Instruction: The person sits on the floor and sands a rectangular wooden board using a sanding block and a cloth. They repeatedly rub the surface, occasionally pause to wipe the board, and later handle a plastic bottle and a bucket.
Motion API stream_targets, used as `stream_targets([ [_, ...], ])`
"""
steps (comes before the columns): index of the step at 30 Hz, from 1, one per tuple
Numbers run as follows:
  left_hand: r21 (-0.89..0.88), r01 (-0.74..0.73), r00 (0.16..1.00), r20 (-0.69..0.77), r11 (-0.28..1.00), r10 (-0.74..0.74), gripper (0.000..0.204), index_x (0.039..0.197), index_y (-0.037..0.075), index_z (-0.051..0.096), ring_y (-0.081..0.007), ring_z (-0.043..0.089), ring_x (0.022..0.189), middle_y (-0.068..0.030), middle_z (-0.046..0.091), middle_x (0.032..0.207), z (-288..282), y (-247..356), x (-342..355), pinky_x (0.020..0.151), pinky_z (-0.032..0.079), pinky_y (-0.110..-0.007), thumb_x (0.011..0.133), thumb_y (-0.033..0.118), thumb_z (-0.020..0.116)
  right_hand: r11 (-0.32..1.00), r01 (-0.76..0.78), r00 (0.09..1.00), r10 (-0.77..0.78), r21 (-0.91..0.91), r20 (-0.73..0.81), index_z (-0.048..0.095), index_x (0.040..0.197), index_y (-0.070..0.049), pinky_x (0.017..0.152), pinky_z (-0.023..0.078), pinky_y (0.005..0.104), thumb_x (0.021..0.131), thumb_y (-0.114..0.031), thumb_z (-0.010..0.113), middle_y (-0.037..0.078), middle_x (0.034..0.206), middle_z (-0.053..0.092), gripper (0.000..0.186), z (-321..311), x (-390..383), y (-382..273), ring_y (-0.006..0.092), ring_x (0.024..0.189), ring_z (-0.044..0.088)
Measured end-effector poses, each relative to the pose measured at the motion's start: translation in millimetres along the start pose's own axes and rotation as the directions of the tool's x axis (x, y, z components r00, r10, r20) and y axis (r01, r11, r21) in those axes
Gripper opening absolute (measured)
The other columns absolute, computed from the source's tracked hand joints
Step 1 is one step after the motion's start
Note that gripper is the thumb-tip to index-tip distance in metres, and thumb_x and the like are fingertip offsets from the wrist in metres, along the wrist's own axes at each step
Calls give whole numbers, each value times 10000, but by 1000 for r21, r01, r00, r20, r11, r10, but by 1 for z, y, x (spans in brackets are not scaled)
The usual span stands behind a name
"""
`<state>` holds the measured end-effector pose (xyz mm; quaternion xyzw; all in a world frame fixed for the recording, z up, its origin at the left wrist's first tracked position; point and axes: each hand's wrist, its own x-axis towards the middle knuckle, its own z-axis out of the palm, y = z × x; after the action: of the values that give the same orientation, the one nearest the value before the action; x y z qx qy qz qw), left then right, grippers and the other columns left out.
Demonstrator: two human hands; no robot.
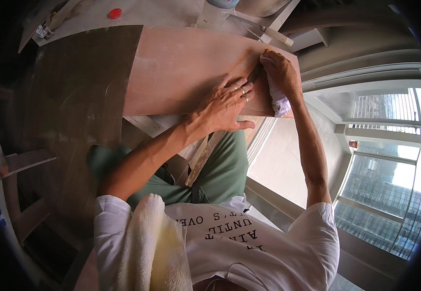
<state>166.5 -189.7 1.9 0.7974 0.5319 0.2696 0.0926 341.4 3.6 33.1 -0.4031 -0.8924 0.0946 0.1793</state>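
At board's far corner: right hand (pixel 280 72) clamped on white cloth (pixel 279 99), rubbing; left hand (pixel 225 104) flat, fingers spread, steadying pinkish board (pixel 181 68).

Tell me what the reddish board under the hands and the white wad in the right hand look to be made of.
Reddish board: looks like wood or plywood, matte and unvarnished, with faint grain and pale dusty streaks. White wad under the right hand: seems soft cloth or paper, crumpled and folded; which one is unclear. The left hand lies flat on the board.
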Motion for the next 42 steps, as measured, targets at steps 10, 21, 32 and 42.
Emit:
stream_targets([
  [10, -11, -23, 999, -28, 1000, 23, 864, 1425, 51, 585, -304, 417, 1473, -135, 526, 1520, 0, 0, 0, 1274, 228, -506, 817, 645, 739, 997, -47, 997, 51, -56, 60, 738, 1110, -96, 898, 549, 434, 982, -309, 636, 157, 1077, 754, 268, -8, 16, 15, 352, 1020, 714],
  [21, 1, -17, 999, -28, 1000, 17, 845, 1419, 51, 578, -315, 417, 1471, -159, 560, 1480, -1, 1, -3, 1279, 210, -506, 825, 629, 738, 996, -37, 998, 41, -78, 46, 734, 1105, -79, 879, 550, 429, 975, -256, 648, 141, 1053, 754, 236, -6, 24, 5, 349, 987, 718],
  [32, -10, -16, 998, -60, 1000, 16, 844, 1419, 46, 580, -326, 439, 1451, -170, 563, 1467, -3, 2, -3, 1279, 216, -511, 833, 636, 722, 999, 50, 999, -50, -10, 13, 743, 1066, -114, 832, 550, 466, 921, -215, 683, 132, 1013, 743, 187, 0, 17, -1, 363, 940, 707],
  [42, 12, -18, 1000, -9, 1000, 18, 829, 1407, 52, 593, -318, 427, 1463, -174, 553, 1477, -6, -1, -3, 1272, 225, -516, 832, 634, 727, 997, -72, 997, 72, 5, 39, 740, 1086, -98, 859, 548, 453, 945, -255, 667, 158, 1038, 750, 223, 9, 14, -4, 366, 983, 712],
])
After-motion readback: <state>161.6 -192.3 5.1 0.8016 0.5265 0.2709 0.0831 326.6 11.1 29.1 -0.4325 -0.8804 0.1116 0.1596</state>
